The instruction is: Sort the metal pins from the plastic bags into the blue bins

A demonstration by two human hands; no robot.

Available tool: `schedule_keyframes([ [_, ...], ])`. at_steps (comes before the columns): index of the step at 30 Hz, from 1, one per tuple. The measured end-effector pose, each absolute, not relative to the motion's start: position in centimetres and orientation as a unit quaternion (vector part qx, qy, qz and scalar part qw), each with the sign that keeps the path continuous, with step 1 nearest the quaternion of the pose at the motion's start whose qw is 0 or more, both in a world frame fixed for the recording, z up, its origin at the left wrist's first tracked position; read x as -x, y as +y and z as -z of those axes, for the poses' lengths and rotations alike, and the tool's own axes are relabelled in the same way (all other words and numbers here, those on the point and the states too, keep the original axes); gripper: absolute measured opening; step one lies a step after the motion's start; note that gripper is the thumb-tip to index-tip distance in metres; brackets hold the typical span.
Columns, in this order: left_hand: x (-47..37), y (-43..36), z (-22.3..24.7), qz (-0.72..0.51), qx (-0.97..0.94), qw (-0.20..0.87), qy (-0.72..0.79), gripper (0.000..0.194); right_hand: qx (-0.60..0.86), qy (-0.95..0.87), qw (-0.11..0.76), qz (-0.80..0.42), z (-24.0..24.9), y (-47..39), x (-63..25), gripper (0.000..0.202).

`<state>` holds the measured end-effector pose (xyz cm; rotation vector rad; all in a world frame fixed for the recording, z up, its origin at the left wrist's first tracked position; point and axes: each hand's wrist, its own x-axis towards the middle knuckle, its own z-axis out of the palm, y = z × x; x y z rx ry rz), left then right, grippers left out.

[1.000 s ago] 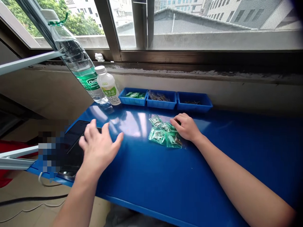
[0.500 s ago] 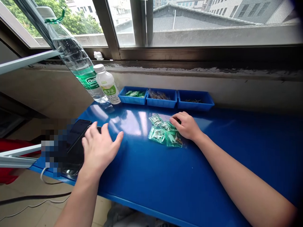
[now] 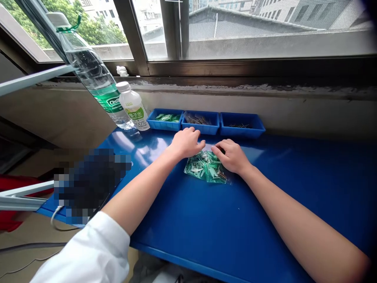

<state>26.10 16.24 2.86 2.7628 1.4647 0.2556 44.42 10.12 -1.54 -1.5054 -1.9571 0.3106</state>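
Several small green-and-clear plastic packets point(image 3: 206, 169) lie in a loose pile on the blue table point(image 3: 188, 220); thin brown metal-looking pieces show in the right-hand one. My left hand point(image 3: 187, 142) is just above the pile's far left edge, thumb apart from the fingers, nothing visible in it. Whether it touches a packet I cannot tell. At the pile's right edge rests my right hand point(image 3: 231, 156), fingers curled and thumb drawn in towards them. A dark spot shows between thumb and fingers; what they hold, if anything, is hidden.
Behind the pile three blue bins stand in a row: one with green packets point(image 3: 165, 125), one with thin brownish pieces point(image 3: 200, 127), one with dark thin pieces point(image 3: 256, 129). At the left are a large water bottle point(image 3: 94, 74), a white bottle point(image 3: 134, 107) and a blurred dark object point(image 3: 91, 184).
My left hand has moved right and away from me, from beside the dark object at the left to the packet pile. My right hand has stayed in place.
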Motion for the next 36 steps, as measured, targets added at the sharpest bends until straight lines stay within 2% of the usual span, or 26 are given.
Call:
schedule_keyframes([
  [4, -25.6, 17.9, -1.0, -0.126, -0.922, 0.023, 0.366, 0.033, 0.574, -0.751, 0.312, -0.096, 1.6, 10.2, -44.6, 0.03],
  [8, -24.6, 18.3, -0.1, -0.159, -0.931, 0.065, 0.322, 0.029, 0.56, -0.75, 0.33, -0.123, 1.5, 10.3, -45.1, 0.015],
  [17, -23.5, 18.9, 0.5, -0.191, -0.907, 0.22, 0.304, 0.028, 0.605, -0.603, 0.451, -0.259, 1.5, 10.8, -45.8, 0.009],
  [20, -23.5, 19.1, 0.7, -0.216, -0.884, 0.267, 0.319, 0.029, 0.599, -0.535, 0.522, -0.285, 1.8, 11.0, -46.0, 0.002],
  [22, -23.4, 19.2, 0.7, -0.232, -0.87, 0.287, 0.328, 0.029, 0.589, -0.499, 0.566, -0.289, 2.0, 11.1, -46.1, 0.006],
  [28, -23.5, 19.0, 0.9, -0.241, -0.878, 0.262, 0.321, 0.024, 0.559, -0.454, 0.606, -0.338, 1.7, 10.9, -45.9, 0.026],
  [32, -23.8, 18.5, 0.6, -0.284, -0.886, 0.216, 0.297, 0.024, 0.545, -0.45, 0.61, -0.358, 1.5, 10.8, -45.8, 0.027],
  [36, -24.6, 17.7, 0.0, -0.34, -0.88, 0.231, 0.24, 0.02, 0.556, -0.48, 0.592, -0.333, 1.6, 10.9, -45.3, 0.027],
])
